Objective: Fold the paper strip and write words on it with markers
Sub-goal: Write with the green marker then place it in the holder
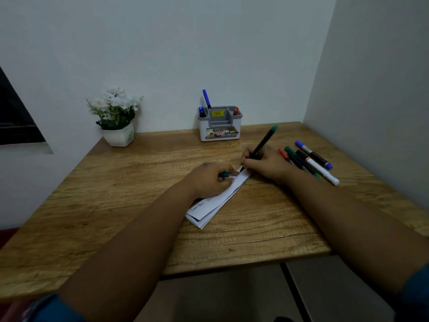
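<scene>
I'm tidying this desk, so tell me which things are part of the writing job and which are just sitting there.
In use:
- folded white paper strip, pinned by the left hand
- black marker with green end, in the right hand
- green marker cap, in the left fingers

Lying about:
- loose markers on the wooden table
- grey pen holder
- white potted flowers

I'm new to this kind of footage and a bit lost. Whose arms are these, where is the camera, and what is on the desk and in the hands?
There is no machine: a person wears one camera on the head, looking down at their own bare arms. The right hand holds a black marker with a green end, tip on a folded white paper strip that already bears handwriting. The left hand presses the strip while its grip pinches a small green cap. On the wooden desk lie loose markers, a grey pen holder and a white flower pot.
</scene>
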